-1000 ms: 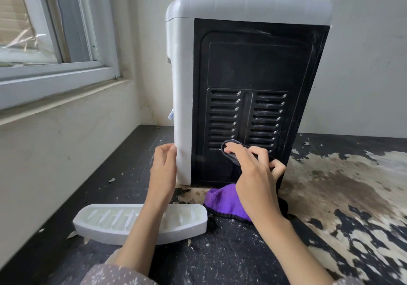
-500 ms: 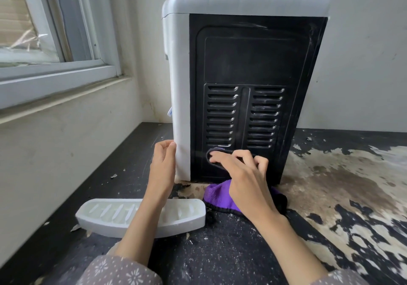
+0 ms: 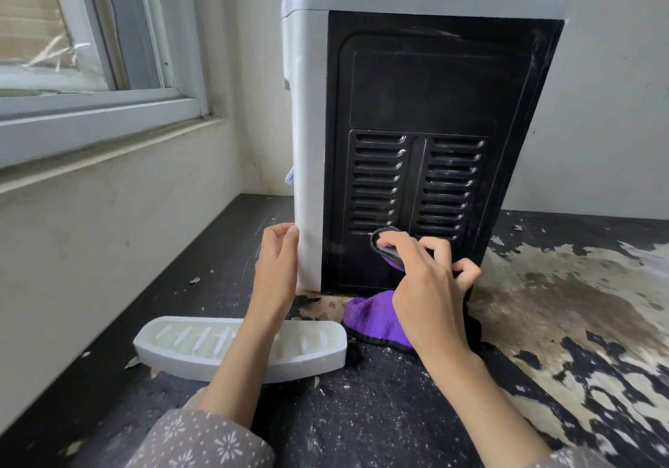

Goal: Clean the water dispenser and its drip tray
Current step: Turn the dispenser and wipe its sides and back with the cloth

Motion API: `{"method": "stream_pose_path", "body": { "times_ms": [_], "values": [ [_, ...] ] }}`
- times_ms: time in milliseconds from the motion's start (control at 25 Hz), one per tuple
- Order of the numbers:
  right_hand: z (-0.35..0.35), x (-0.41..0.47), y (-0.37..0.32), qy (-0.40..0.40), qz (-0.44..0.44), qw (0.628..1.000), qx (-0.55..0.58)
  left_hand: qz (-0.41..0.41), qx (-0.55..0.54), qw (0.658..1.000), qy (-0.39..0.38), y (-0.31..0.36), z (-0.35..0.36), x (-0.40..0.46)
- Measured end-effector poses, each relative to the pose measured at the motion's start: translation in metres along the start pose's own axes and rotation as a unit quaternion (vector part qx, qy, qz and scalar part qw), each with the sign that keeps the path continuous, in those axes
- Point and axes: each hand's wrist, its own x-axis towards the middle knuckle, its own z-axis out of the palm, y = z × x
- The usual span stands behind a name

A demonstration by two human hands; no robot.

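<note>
**Rear panel wipe, dispenser braced from the side**

Upper left of frame: window with a pale frame (image 3: pixel 108 105), sill running along the wall. No bearing on the work.

Lower left: white plastic slotted drip tray (image 3: pixel 181 344) lies flat on the worn black desk (image 3: pixel 380 413), detached from the unit and just left of the cloth. Likely set aside for its own cleaning; the left forearm crosses over it.

Centre left: left hand (image 3: pixel 277 268), fingers lightly bent, presses against the pale side edge of the grey-and-black countertop water dispenser (image 3: pixel 434 87). Judged a brace, so the unit does not slide under wiping pressure.

Centre: dispenser stands upright on the desk, black vented back panel facing the camera, turned for access to the rear.

Centre right: right hand (image 3: pixel 427 286) grips the purple microfibre cloth with dark edging (image 3: pixel 373 315), the forefinger pushing a fold of it against the panel just below the vent slots. The rest of the cloth trails onto the desk.

Right: desk surface peeled, pale patches showing.

Writing: no brand, label or lettering legible anywhere.
</note>
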Motion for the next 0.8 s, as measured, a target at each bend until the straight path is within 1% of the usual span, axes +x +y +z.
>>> {"method": "stream_pose_path", "body": {
  "times_ms": [160, 320, 440, 520, 600, 720, 800],
  "values": [
    [0.004, 0.000, -0.004, -0.049, 0.019, 0.998, 0.030, 0.000, -0.001, 1.000, -0.002, 0.000, 0.000, 0.000],
    [0.007, -0.001, -0.017, -0.053, 0.000, 0.997, 0.059, 0.002, 0.000, 1.000, -0.004, 0.001, -0.001, -0.001],
    [0.009, 0.003, -0.011, -0.148, 0.042, 0.978, 0.144, 0.005, 0.006, 1.000, -0.004, 0.000, -0.001, -0.002],
    [0.009, 0.003, 0.000, -0.170, 0.043, 0.966, 0.192, 0.006, 0.007, 1.000, -0.001, 0.000, -0.001, -0.003],
    [0.008, 0.000, 0.007, -0.165, 0.025, 0.967, 0.191, 0.006, 0.008, 1.000, 0.000, 0.003, -0.001, -0.004],
    [0.004, -0.004, 0.011, -0.090, -0.066, 0.983, 0.143, 0.009, 0.007, 1.000, -0.003, 0.004, -0.002, -0.004],
    [0.004, -0.002, 0.018, -0.056, -0.079, 0.989, 0.112, 0.008, 0.007, 1.000, -0.003, 0.003, -0.001, -0.004]
  ]
}}
